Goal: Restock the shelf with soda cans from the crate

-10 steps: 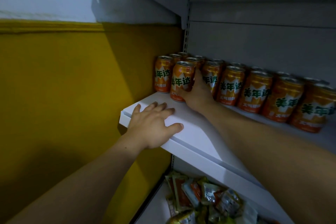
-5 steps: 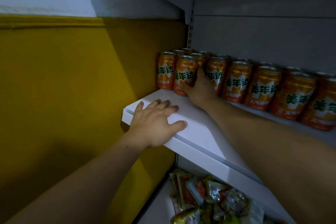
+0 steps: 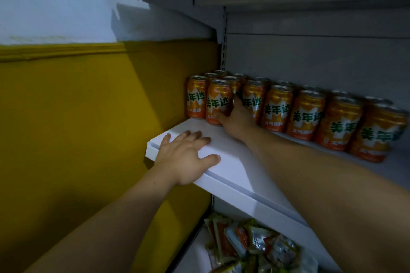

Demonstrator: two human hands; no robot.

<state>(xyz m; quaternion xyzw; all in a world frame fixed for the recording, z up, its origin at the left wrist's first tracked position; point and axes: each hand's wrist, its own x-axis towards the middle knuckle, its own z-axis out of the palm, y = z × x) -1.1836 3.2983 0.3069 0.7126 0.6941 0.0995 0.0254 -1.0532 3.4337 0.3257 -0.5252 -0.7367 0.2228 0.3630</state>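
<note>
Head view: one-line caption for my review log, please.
Right hand grips an orange soda can on the white shelf; left hand rests flat on its front corner.

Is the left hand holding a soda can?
No, the left hand lies flat on the white shelf; only the right hand grips a soda can.

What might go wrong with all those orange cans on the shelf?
1. The right hand grips a can squeezed in among tightly packed cans. A hard shove might topple the can on its left.
2. The left hand presses flat on the front corner of the shelf. Leaning hard there might jolt the shelf and shake the whole row.
</note>
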